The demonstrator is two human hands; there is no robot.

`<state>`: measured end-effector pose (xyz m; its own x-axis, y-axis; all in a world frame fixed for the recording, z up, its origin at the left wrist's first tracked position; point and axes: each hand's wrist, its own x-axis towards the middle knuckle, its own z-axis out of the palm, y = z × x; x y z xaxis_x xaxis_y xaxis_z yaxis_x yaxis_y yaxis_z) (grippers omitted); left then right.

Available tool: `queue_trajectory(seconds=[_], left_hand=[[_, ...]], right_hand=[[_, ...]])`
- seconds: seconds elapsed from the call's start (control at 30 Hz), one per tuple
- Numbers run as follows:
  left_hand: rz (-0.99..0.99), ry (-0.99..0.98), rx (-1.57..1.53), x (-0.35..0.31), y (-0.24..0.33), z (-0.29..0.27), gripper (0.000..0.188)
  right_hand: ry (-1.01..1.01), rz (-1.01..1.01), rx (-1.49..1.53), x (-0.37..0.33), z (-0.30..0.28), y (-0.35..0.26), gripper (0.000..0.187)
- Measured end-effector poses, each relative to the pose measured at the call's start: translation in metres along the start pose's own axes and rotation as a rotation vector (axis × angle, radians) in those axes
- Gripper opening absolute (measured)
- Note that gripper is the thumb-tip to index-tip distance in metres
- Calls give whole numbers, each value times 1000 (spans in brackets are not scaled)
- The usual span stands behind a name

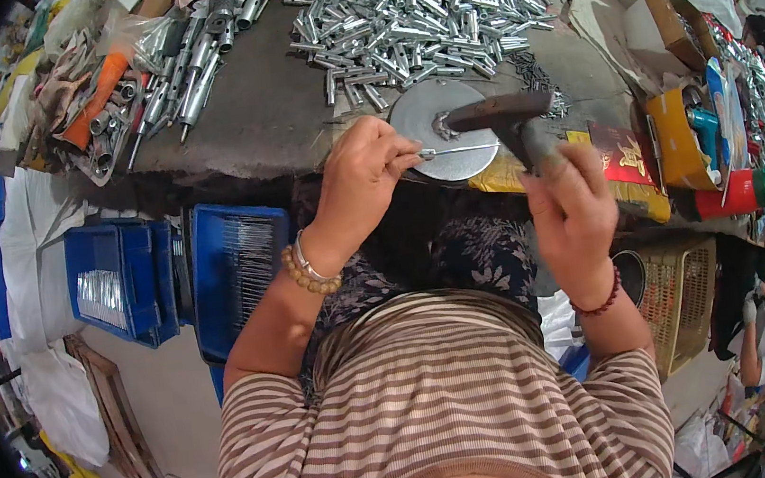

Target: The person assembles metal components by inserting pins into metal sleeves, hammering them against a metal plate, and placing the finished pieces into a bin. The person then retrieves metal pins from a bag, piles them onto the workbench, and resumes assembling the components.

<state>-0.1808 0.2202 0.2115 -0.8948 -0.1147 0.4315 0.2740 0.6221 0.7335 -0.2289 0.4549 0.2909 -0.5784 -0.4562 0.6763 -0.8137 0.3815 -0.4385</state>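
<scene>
Far left I see blue plastic crates (124, 275) below the tabletop (262, 110), one holding rows of thin metal pieces. On the tabletop's left end, a bundle of long metal tools (181, 73) next to an orange-handled one (93, 98). Top centre, a big heap of short shiny metal tubes (412, 11).

My left hand (361, 179) comes in from below with a beaded bracelet and a metal bangle on the wrist. Its fingers (396, 156) are pinched together on a thin metal pin (458, 149), which lies level across a round steel disc (444, 131) at the tabletop's near edge. A small metal piece sits on the disc just under the hammer head.

My right hand (570, 206), red bead bracelet on the wrist, has its fingers wrapped tight around the handle of a hammer (506, 119). The hammer's dark head sits over the disc, close above the pin; contact unclear.

Right of that: a red and yellow flat box (617, 162), a yellow box (676, 141), a red can (730, 194), a woven basket (680, 293) below. Other people sit at the far right edge.
</scene>
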Motion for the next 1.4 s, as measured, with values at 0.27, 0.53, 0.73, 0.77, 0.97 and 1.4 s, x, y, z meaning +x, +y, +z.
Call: queue_trajectory(seconds=[0.27, 0.53, 0.73, 0.77, 0.97, 1.4], left_hand=[[-9, 25, -1, 2, -1, -2, 9], [-16, -65, -11, 4, -2, -9, 14], [65, 14, 49, 1, 0, -8, 19], [66, 9, 47, -1, 4, -6, 19], [-560, 82, -341, -32, 35, 10, 40], [-685, 344, -887, -64, 20, -22, 48]], right_hand=[[-276, 85, -75, -8, 15, 16, 35], [-244, -161, -352, 13, 25, 36, 22], [-429, 124, -174, -23, 29, 14, 22], [-428, 130, -176, -25, 28, 11, 22], [-629, 664, 469, -40, 33, 8, 25], [-576, 659, 548, -45, 51, -11, 34]])
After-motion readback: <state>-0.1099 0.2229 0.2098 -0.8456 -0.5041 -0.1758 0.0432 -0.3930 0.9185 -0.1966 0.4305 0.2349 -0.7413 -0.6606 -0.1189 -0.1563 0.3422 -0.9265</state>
